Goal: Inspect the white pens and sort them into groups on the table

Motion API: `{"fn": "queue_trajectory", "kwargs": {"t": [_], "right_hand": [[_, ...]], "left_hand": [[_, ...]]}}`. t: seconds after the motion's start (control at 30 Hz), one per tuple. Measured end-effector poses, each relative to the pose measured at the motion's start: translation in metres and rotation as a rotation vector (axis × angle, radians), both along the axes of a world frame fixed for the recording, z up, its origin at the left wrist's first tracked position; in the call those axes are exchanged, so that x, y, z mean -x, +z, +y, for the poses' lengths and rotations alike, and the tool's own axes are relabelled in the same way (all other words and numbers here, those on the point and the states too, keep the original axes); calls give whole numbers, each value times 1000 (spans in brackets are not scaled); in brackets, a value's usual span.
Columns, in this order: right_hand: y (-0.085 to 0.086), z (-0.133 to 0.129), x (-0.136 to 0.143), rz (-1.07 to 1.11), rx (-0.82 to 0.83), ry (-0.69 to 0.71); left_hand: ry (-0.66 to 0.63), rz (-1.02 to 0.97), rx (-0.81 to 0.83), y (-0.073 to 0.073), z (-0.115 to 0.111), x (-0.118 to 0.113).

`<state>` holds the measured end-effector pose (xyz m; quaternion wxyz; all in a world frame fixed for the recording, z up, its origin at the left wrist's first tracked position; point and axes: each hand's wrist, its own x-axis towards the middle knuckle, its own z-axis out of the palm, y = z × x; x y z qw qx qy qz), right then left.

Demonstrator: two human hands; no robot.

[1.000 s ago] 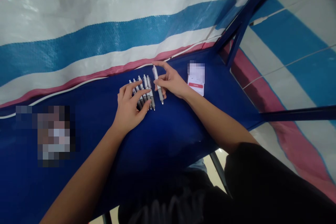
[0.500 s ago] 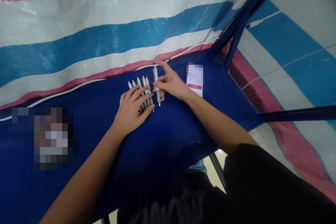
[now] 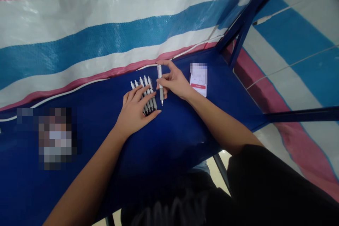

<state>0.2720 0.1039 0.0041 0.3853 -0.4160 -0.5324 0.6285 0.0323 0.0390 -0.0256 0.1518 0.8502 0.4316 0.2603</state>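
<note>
Several white-and-grey pens (image 3: 148, 101) lie side by side in a slanted row on the dark blue table. My left hand (image 3: 136, 107) rests over them, its fingers stretched across the barrels and its thumb held out past the lower ends. To the right of the row, my right hand (image 3: 174, 81) holds a single pen (image 3: 161, 93) of the same look between thumb and fingers. That pen stands nearly in line with my view, its tip toward me, and my right index finger is bent over its top end.
A phone (image 3: 198, 90) with a lit screen lies right of my right hand. A blurred-out item (image 3: 55, 139) is on the left of the blue table (image 3: 164, 144). A striped sheet (image 3: 119, 35) hangs behind, with a white cable along the table's back edge. Blue frame bars (image 3: 242, 35) rise at right.
My left thumb has stretched away from the pens' lower ends. My right index finger has curled closer onto the top of the held pen. The whole view has shifted slightly.
</note>
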Motion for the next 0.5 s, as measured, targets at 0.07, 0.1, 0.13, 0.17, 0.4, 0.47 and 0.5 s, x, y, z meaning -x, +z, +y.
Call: {"fn": "queue_trajectory", "kwargs": {"t": [0.07, 0.1, 0.13, 0.17, 0.4, 0.47, 0.5], "right_hand": [[0, -1, 0, 11, 3, 16], [-1, -1, 1, 10, 5, 24], [-1, -1, 1, 8, 5, 23], [-1, -1, 1, 7, 2, 14], [1, -2, 1, 8, -43, -10], [1, -2, 0, -8, -58, -3], [1, -2, -1, -12, -69, -2]], "left_hand": [[-3, 9, -1, 0, 0, 0], [-6, 13, -1, 0, 0, 0], [-7, 20, -2, 1, 0, 0], [-5, 30, -7, 2, 0, 0], [13, 135, -56, 8, -4, -3], [6, 138, -58, 8, -4, -4], [6, 139, -60, 7, -4, -4]]}}
